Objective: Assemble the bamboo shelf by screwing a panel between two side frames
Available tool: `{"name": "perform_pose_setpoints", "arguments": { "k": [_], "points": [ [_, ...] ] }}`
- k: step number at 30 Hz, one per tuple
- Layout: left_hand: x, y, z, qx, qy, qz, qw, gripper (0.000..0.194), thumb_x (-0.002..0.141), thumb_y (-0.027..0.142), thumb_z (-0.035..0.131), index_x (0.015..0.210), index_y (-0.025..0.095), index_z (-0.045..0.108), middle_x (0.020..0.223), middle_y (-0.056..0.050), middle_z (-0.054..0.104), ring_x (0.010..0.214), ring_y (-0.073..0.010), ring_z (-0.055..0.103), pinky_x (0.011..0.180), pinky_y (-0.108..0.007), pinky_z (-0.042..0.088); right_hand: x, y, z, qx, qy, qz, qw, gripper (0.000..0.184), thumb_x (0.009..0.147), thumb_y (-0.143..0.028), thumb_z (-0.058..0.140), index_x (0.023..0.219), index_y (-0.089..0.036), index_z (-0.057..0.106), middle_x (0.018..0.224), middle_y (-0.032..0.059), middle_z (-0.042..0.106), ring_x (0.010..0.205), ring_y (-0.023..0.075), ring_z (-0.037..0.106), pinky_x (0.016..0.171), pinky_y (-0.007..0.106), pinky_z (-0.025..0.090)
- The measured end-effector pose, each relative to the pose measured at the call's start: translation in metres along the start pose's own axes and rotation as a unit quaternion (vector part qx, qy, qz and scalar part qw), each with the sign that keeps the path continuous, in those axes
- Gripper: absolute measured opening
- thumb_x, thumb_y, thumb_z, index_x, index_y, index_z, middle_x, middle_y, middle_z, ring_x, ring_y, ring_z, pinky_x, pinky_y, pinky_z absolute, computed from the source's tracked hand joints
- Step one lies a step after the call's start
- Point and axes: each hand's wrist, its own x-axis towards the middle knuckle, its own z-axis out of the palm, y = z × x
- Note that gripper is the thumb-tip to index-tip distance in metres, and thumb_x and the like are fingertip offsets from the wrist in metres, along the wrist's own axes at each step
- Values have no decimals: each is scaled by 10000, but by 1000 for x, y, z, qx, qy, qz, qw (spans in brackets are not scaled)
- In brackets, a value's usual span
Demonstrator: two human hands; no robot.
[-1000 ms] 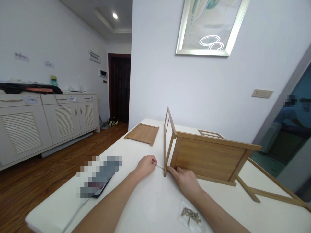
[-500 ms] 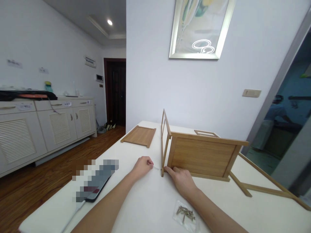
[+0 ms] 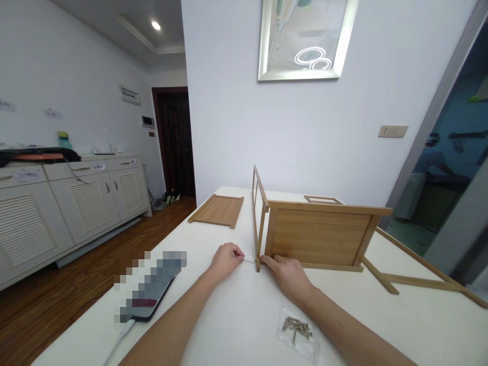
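Note:
My left hand is closed in a pinch on a thin pale metal rod, which looks like a hex key. The rod points right to the lower near end of a narrow wooden frame standing upright. At that corner the frame meets a brown wooden panel set on its long edge. My right hand grips the panel's lower left corner, its fingertips close to the joint. Some of its fingers are hidden from sight. Below it lies a clear plastic bag with several screws.
Another wooden panel lies flat at the back left of the white table. A phone with a cable rests at the left. More wooden frame parts lie at the right. Beyond the doorway a person is visible.
The view has shifted slightly. My left hand has moved a little right and up with the rod, whose end now meets the frame's lower corner. My right hand keeps its hold.

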Motion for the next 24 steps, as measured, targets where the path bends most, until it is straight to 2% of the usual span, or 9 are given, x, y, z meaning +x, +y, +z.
{"name": "perform_pose_setpoints", "arguments": {
  "k": [3,8,13,16,19,21,24],
  "points": [
    [-2,3,-2,36,-4,14,999,143,698,132,622,748,185,745,839,-40,729,786,-169,640,716,-255,444,0,0,0,2,3,0,1000,465,921,-145,385,1340,-310,497,909,40,666,776,177,626,612,262,329],
    [-7,9,-5,78,-17,36,996,186,746,138,570,755,200,745,827,-43,735,804,-184,647,733,-272,441,0,1,3,19,14,1,1000,460,920,-152,396,1332,-316,514,908,36,671,778,176,630,623,258,340],
    [-5,8,-7,87,-18,30,996,203,766,141,553,770,198,747,836,-42,748,806,-177,658,731,-265,438,-1,4,10,77,62,0,995,453,910,-129,403,1308,-303,530,938,27,691,828,168,640,674,250,375],
    [-4,7,-7,83,-25,22,996,197,761,146,560,771,199,749,800,-31,750,758,-166,660,679,-254,432,0,5,13,114,103,1,988,353,944,-159,368,1222,-247,567,963,30,705,839,156,642,684,244,385],
    [-3,7,-5,81,-29,19,996,192,763,158,564,777,198,751,799,-31,751,750,-165,660,663,-250,429,0,6,15,117,121,16,986,296,989,-230,316,1083,-218,597,905,24,709,754,146,630,635,244,366],
    [-3,7,-4,80,-32,20,996,186,765,166,568,781,197,751,808,-34,752,759,-165,661,673,-249,431,0,6,15,107,116,13,987,283,985,-233,333,1086,-227,597,872,20,701,740,148,625,617,243,349],
    [-4,7,-4,79,-36,20,996,185,765,171,569,784,197,752,800,-33,751,745,-163,659,675,-248,435,0,4,11,55,78,-8,995,334,958,-194,381,1235,-270,551,876,25,687,766,162,637,614,248,340]
  ]
}}
